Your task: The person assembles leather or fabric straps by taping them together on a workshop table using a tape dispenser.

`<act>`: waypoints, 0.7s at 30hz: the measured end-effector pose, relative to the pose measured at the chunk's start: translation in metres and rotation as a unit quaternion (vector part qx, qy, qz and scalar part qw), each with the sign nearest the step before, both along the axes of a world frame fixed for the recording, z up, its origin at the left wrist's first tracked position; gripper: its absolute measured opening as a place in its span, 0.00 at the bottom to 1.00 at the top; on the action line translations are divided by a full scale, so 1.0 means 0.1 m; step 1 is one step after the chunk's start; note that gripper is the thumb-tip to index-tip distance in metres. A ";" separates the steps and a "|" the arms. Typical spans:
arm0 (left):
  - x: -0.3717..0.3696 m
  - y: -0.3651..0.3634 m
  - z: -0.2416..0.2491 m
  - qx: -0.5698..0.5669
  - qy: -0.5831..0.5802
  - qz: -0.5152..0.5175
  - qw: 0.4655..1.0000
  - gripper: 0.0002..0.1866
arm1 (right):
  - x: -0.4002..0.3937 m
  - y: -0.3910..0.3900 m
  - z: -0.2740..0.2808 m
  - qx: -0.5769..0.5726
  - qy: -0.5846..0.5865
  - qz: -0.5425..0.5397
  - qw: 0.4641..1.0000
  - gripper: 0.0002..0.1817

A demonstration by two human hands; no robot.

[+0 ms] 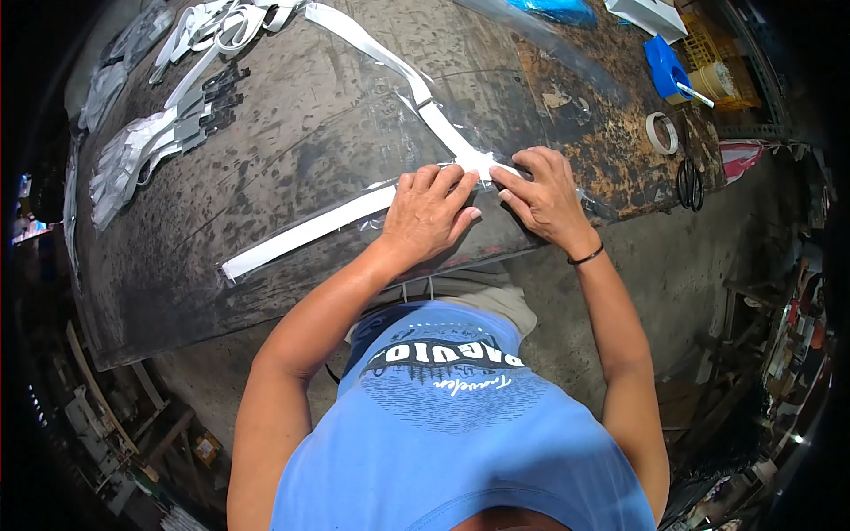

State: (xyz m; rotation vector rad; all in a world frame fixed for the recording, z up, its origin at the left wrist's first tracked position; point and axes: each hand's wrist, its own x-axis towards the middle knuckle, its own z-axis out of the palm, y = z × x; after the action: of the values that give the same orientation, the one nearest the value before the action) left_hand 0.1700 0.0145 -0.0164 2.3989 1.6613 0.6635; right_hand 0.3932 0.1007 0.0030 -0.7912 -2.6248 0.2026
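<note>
A white strap (354,35) runs down the table from the back and meets a flat white strip (310,231) in a clear plastic sleeve (232,271) near the front edge. My left hand (428,212) lies over the right part of the strip, fingers pressed down on it and thumb stretched apart. Close beside it, my right hand (547,196) has its index finger and thumb closed at the bunched white piece where strap and strip meet. A dark adjuster (424,102) sits on the strap. My fingers partly cover the join, so its details are hidden.
Loose white straps (226,31) lie at the back left, above a bundle of straps with grey and black ends (168,133). At the right are a blue tape dispenser (662,69), a tape roll (661,133), black-handled scissors (690,184) and a yellow basket (730,84).
</note>
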 end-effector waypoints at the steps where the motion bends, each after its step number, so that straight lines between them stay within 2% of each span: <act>1: 0.00 0.00 0.00 -0.001 -0.001 0.000 1.000 0.28 | -0.01 0.00 0.01 0.000 0.000 0.001 1.000 0.21; 7: -0.01 0.00 0.01 0.017 -0.003 -0.003 1.000 0.28 | -0.12 0.00 0.00 0.016 -0.011 -0.020 1.000 0.22; 13: 0.00 0.00 0.00 0.007 0.000 -0.003 1.000 0.28 | -0.18 0.02 -0.08 0.042 0.038 -0.047 0.997 0.19; 21: -0.01 0.01 -0.01 0.015 0.002 -0.006 1.000 0.28 | -0.39 0.11 -0.09 0.051 0.093 -0.074 0.992 0.11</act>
State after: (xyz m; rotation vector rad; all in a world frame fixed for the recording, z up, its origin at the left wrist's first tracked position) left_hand 0.1690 0.0157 -0.0171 2.4311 1.6486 0.6861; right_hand 0.3540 0.1118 -0.0061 -0.8827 -2.3715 0.0958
